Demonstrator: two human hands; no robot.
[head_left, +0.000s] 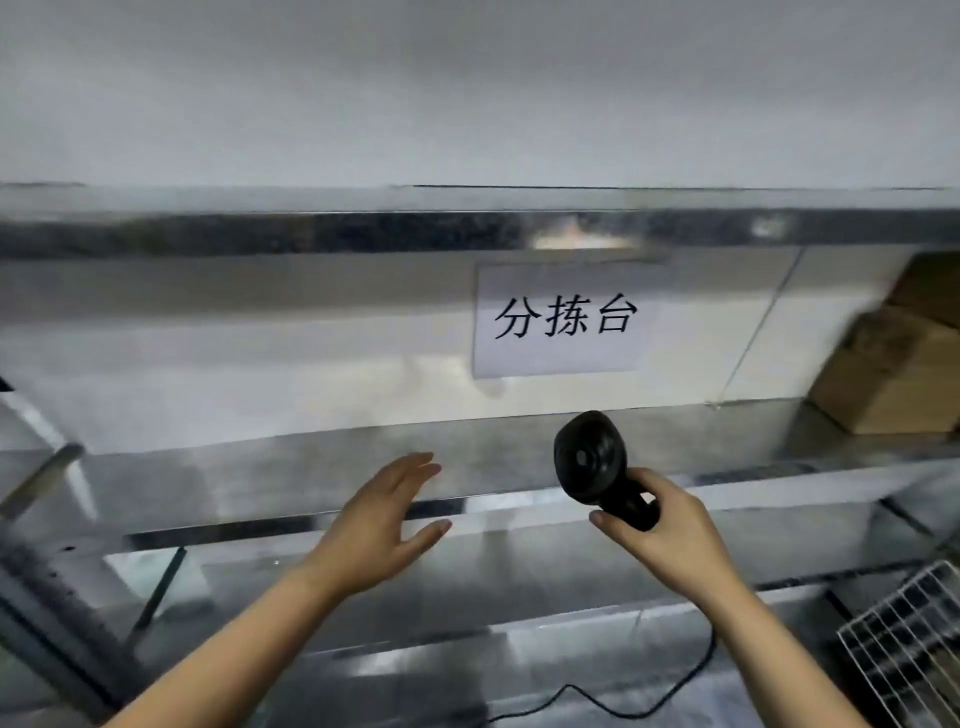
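My right hand (670, 530) grips the handle of a black handheld scanner (592, 457), its round head raised and pointing up and left. A thin black cable (675, 686) trails down from the handle across the metal surface below. My left hand (384, 514) is held out beside it with straight, slightly spread fingers, palm turned towards the scanner, holding nothing. Both hands hover in front of a metal shelf (311, 447).
A white paper sign (563, 319) with black characters hangs on the wall behind the shelf. Cardboard boxes (888, 374) stand at the shelf's right end. A white wire basket (914, 639) is at the lower right. An upper metal shelf edge (311, 234) runs overhead.
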